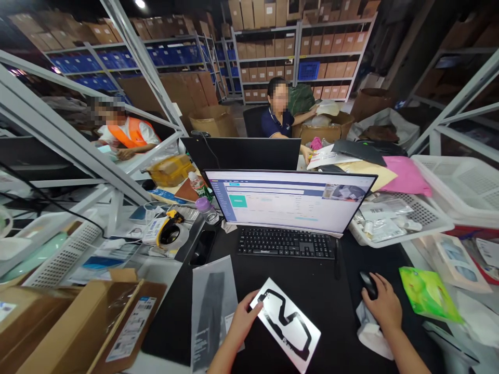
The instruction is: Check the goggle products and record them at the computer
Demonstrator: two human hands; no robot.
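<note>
My left hand pinches the left edge of a flat white package printed with a black angular outline, tilted over the black desk mat. My right hand is closed over a black computer mouse, with a crumpled white tissue under the wrist. Left of the package lies a clear plastic pouch with something dark grey in it. Beyond both hands are a black keyboard and a lit monitor with a web page on it.
A green tissue pack and a handheld scanner lie at right. Open cardboard boxes crowd the left. A phone, purple-lidded bottle and tape dispenser sit by the monitor. Heaped white baskets stand right; two people work beyond.
</note>
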